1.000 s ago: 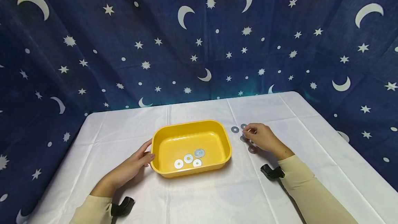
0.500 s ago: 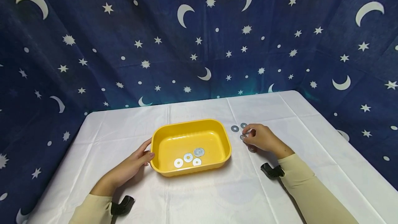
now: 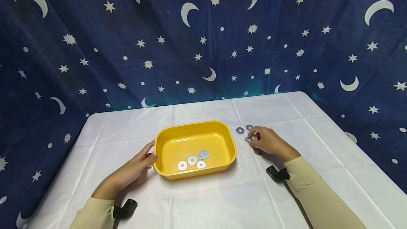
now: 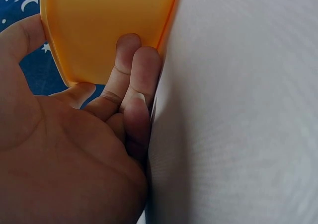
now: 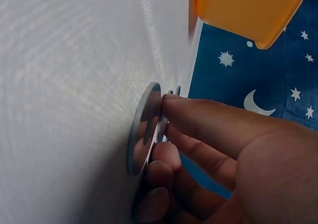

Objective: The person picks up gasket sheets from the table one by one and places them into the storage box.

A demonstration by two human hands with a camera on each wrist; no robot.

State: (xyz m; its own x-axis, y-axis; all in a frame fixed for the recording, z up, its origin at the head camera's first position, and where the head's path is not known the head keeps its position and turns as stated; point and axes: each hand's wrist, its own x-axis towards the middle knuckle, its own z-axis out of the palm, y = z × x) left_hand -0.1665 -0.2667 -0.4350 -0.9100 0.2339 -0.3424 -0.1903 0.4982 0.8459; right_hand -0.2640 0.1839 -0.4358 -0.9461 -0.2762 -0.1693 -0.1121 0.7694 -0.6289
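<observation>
Washer (image 5: 144, 129) is lying flat on the white cloth (image 3: 203, 200) just right of the yellow tray (image 3: 229, 143), and the right hand (image 3: 268, 140) is pinching its edge between curled fingertips (image 5: 171, 102). Two more washers (image 3: 240, 130) are sitting just beyond the hand, toward the table's far edge, and another is peeking out under the hand on its near side. The left hand (image 3: 135, 169) is resting against the tray's left wall with straight fingers (image 4: 144, 80) pressed to it, holding nothing. Four washers (image 3: 192, 160) are lying inside the tray near its front wall. The tray is sitting about midway across the table. The cloth is showing fold creases and is covering the whole top. A dark blue backdrop (image 3: 127, 45) printed with white moons and stars is hanging behind the far edge and wrapping round both sides. No writing or labels are showing anywhere. Black wrist mounts (image 3: 278, 174) are sitting at both cream sleeves.
</observation>
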